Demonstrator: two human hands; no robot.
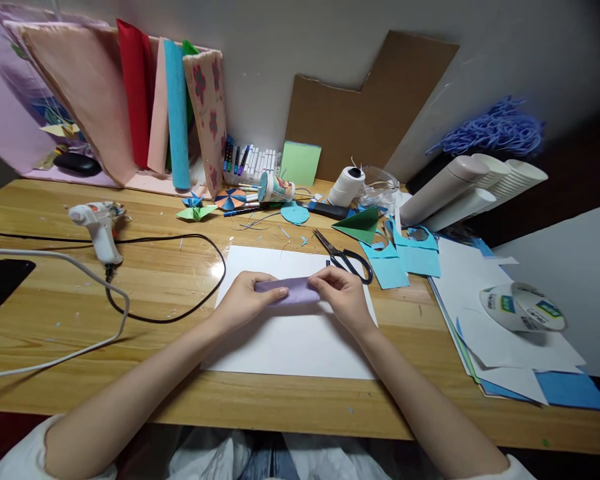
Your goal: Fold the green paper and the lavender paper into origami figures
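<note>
Tabletop (280,403): pale wood, strewn with craft things toward the back.
Brown cardboard (340,120): a notched piece leaning on the wall (270,47) behind.
White sheet (290,353): flat on the tabletop, beneath both hands.
Left hand (250,293): closed on the left end of the purple paper (300,295), thumb across its near face.
Right hand (344,293): thumb and forefinger pinched on the upper right corner, other fingers curled.
Glue gun (100,233): off to the left, its black cord looping toward the white sheet.
Scissors (347,260): just beyond the right hand, black handles to the right.
Purple paper: narrow, stretched between the hands over the white sheet.
</note>
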